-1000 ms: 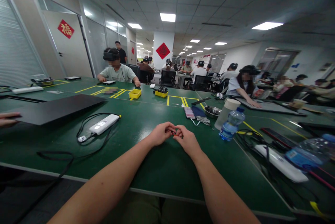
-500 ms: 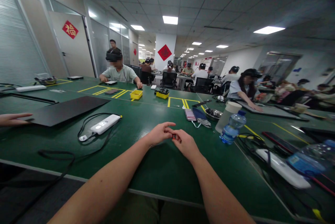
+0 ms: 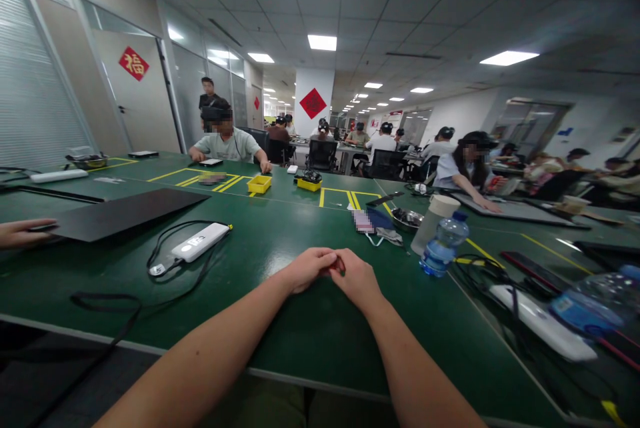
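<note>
Over the green table (image 3: pixel 280 228), my left hand (image 3: pixel 306 269) and my right hand (image 3: pixel 358 279) meet at the fingertips. Fingers of both are curled and pressed together. Whatever they hold between them is hidden now; a tiny dark and red piece showed there a moment ago. Nearest beyond my right hand lie a dark blue and grey cloth bundle (image 3: pixel 384 228) and a blue-labelled water bottle (image 3: pixel 443 245). To the left of my hands rests a white device (image 3: pixel 203 241) with a black cable.
Another person's hand (image 3: pixel 23 233) touches a large black panel (image 3: pixel 133 211) at left. Yellow trays (image 3: pixel 259 185) stand across the table. At right are a frosted cup (image 3: pixel 434 223), a metal bowl (image 3: pixel 407 219), another white device (image 3: pixel 543 325) and a second bottle (image 3: pixel 595 301). Co-workers sit beyond.
My left fingers have curled in from a stretched pose and closed against my right fingers. The small red piece has gone out of sight between them.
</note>
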A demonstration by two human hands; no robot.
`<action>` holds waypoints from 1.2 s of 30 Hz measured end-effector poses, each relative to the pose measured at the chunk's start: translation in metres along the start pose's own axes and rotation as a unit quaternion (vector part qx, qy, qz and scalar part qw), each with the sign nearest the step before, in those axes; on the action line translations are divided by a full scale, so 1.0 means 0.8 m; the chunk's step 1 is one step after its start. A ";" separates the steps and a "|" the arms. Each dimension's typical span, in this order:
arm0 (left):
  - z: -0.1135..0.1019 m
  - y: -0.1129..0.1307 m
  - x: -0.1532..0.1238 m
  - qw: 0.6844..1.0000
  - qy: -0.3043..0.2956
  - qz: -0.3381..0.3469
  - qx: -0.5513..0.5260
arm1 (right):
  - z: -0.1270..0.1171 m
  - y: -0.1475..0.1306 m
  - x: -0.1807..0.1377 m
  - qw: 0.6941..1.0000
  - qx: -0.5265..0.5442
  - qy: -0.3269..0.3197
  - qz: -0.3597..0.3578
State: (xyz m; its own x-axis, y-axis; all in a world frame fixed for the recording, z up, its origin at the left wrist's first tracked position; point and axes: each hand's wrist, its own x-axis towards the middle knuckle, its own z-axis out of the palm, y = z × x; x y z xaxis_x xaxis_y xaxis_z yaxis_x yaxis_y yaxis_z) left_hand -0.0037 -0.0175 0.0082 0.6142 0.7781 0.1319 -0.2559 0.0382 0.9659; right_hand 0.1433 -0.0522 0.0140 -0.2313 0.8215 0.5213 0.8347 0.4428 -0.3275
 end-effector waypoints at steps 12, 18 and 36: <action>0.000 -0.026 0.020 0.944 0.209 0.018 0.254 | 0.006 0.024 0.007 0.985 0.136 0.012 0.108; 0.002 -0.025 0.017 0.849 0.168 0.063 0.497 | 0.005 0.029 0.006 0.976 0.178 0.023 0.123; -0.017 -0.019 0.028 0.711 0.123 0.017 0.693 | 0.013 0.043 0.007 0.967 0.208 0.002 0.149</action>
State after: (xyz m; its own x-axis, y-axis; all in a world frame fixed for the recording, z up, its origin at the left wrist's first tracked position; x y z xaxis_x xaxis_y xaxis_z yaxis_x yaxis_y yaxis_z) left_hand 0.0035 0.0082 -0.0064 0.4327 0.8562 0.2824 0.8173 -0.5047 0.2778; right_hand 0.1654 -0.0287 -0.0021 -0.0087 0.9340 0.3570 0.5902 0.2930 -0.7522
